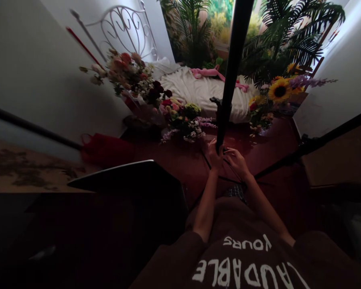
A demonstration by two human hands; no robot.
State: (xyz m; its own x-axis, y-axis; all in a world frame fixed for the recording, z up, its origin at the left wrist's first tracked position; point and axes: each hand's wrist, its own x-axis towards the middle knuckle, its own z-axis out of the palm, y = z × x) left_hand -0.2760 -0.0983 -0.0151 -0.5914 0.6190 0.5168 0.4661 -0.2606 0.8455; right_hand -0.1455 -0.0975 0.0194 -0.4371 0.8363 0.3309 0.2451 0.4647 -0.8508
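Note:
A black upright pole (231, 68) with a dark clamp (218, 102) on its side rises from the floor in front of me. My left hand (215, 155) is wrapped round the lower part of this pole. Just to the right, my right hand (235, 159) has its fingertips drawn together at a small dark part on the pole; that part is too small to make out. Below my hands, thin dark legs spread out over the red floor (174, 160).
Flower bunches (192, 120) stand ahead, with sunflowers (279, 91) at the right. Behind is a bed with a white cover (183, 86). More black poles slant in at the left (33, 126) and right (327, 138). A red bag (105, 150) and a dark panel (132, 176) are at the left.

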